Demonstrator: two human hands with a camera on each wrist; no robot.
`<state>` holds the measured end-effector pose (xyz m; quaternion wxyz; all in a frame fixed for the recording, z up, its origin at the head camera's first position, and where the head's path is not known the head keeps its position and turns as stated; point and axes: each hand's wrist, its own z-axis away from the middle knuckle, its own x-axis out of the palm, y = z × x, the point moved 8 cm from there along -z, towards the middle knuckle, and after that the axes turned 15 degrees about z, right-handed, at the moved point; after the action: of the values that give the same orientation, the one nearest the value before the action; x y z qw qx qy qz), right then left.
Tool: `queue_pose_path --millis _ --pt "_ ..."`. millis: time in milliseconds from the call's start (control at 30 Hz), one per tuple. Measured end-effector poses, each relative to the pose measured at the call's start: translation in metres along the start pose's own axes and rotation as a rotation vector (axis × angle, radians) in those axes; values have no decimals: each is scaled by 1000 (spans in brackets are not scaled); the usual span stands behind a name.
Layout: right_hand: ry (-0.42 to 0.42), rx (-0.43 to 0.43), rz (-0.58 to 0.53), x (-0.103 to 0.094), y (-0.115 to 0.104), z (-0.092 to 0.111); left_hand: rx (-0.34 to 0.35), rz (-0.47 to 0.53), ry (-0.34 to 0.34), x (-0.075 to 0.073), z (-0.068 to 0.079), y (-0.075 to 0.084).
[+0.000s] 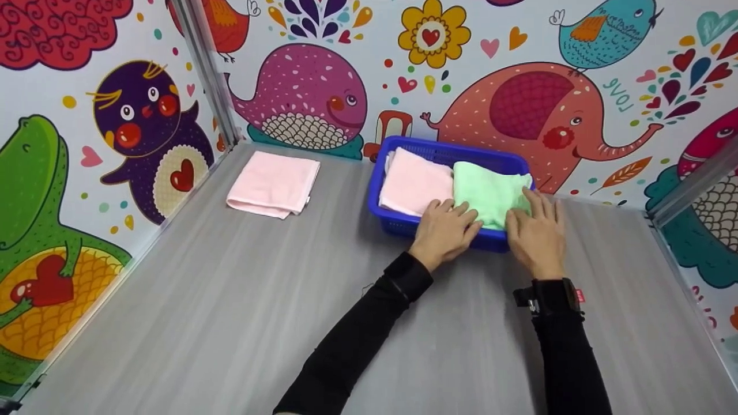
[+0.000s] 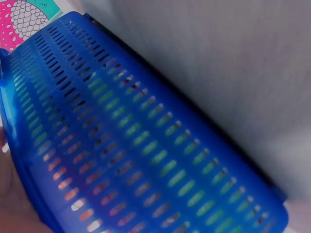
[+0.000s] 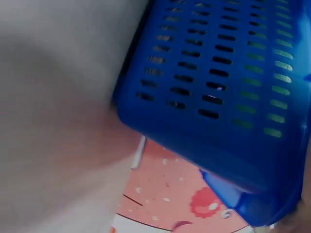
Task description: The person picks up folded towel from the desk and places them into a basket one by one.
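A blue plastic basket (image 1: 461,146) holds a folded pink towel (image 1: 418,181) on its left and a light green towel (image 1: 487,190) on its right. My left hand (image 1: 441,233) reaches over the front rim, fingertips at the meeting edges of both towels. Over the basket's right front corner, my right hand (image 1: 539,233) touches the green towel's right side, its thumb and index finger apart. In the left wrist view, the slotted basket wall (image 2: 112,116) hides most of the left hand. The basket wall (image 3: 223,97) likewise fills much of the right wrist view.
Another folded pink towel (image 1: 274,184) lies on the grey table (image 1: 242,300), left of the basket. Walls printed with cartoon animals (image 1: 305,98) stand behind and at both sides, with the basket close to the back wall.
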<state>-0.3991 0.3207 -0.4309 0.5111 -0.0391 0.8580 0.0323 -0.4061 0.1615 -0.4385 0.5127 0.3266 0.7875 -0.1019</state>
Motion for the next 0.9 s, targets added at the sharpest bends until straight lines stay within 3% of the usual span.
queue_pose_path --millis 100,200,400,567,767,900 --pt "-1 -59 38 1 -11 -1 -37 17 -70 4 0 -1" --pt "-66 -98 62 4 -19 0 -49 15 -111 7 1 -1" --pt "-171 -93 77 7 -21 -1 -27 4 -121 9 1 0" --pt "-197 -80 76 8 -19 -1 -4 -18 -117 10 0 1" --pt "-65 -65 42 8 -19 0 14 -5 -170 11 2 -1" --pt "59 -46 -6 4 -14 3 11 175 -205 -3 2 -10"
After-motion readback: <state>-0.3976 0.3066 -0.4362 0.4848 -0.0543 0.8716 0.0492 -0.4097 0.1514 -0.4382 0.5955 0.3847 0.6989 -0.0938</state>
